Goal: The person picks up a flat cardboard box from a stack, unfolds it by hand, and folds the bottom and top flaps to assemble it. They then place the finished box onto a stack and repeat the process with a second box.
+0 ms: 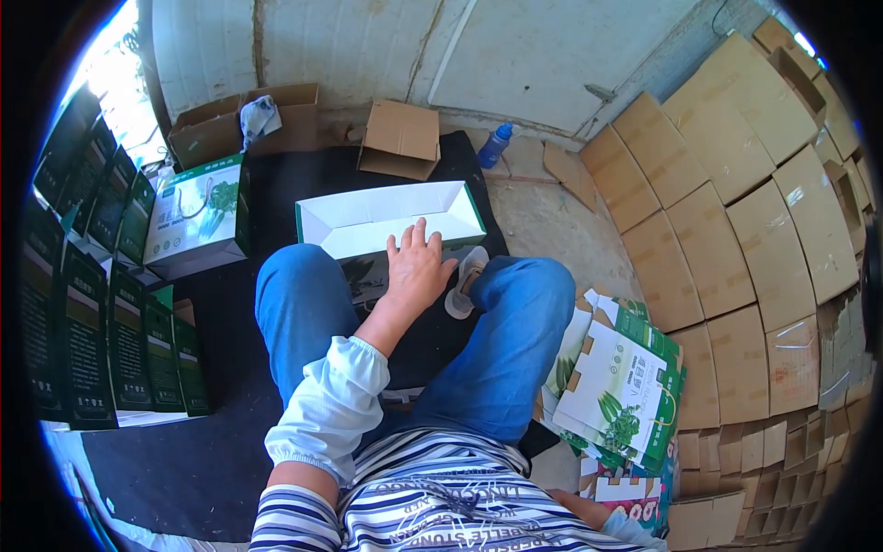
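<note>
My left hand [418,269] lies palm down with its fingers stretched out over the near edge of a green and white carton [391,216]. The carton stands between my knees, its white inner side facing up with flaps folded inward. Its printed front is partly hidden by the hand and my legs. Of my right arm only a piece shows at the bottom edge, beside flat printed carton sheets [612,386] stacked on my right; the right hand itself is out of sight.
Finished-looking green cartons [101,340] stand in rows at left, with a handled carton [198,216] beside them. Brown boxes [717,230] are piled high at right. An open brown box [400,138] and a blue bottle [495,145] stand near the wall.
</note>
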A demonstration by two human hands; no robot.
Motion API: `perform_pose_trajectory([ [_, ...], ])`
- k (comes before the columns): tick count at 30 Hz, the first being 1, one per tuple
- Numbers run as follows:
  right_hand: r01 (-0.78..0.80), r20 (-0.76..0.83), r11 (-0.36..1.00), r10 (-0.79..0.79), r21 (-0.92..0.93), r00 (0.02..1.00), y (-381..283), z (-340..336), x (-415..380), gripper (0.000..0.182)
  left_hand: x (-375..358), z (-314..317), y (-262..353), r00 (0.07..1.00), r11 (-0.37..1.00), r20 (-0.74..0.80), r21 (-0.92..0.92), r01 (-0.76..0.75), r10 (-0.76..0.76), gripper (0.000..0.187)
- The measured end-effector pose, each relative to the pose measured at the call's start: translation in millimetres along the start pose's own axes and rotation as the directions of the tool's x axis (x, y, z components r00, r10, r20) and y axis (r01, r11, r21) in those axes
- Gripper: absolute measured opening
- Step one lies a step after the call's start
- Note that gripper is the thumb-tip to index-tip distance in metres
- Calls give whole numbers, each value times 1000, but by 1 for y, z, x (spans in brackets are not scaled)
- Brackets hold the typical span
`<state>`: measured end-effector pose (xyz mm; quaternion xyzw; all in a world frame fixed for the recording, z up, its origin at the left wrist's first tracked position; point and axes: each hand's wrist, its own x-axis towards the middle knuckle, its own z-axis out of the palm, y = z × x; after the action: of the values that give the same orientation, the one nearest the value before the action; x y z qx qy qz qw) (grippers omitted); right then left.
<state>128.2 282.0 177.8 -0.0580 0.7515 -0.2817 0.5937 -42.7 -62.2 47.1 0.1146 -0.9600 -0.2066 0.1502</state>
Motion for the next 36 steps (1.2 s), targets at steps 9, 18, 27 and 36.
perform_pose_trajectory([
  [9,79,-89,997,-76,26,993,-4,4,26,42,2,6,-2,998,999,-57,-15,-31,30,50],
  [18,110,-119,993,-104,44,987,1,10,39,39,2,7,-1,999,1000,-41,-7,-19,19,49],
  [27,91,-92,995,-86,46,992,7,9,33,35,3,8,-3,999,1000,-46,5,-23,23,49],
  [36,49,-1,998,-49,36,999,16,1,18,32,1,9,-6,997,1000,-67,-5,-27,27,48],
])
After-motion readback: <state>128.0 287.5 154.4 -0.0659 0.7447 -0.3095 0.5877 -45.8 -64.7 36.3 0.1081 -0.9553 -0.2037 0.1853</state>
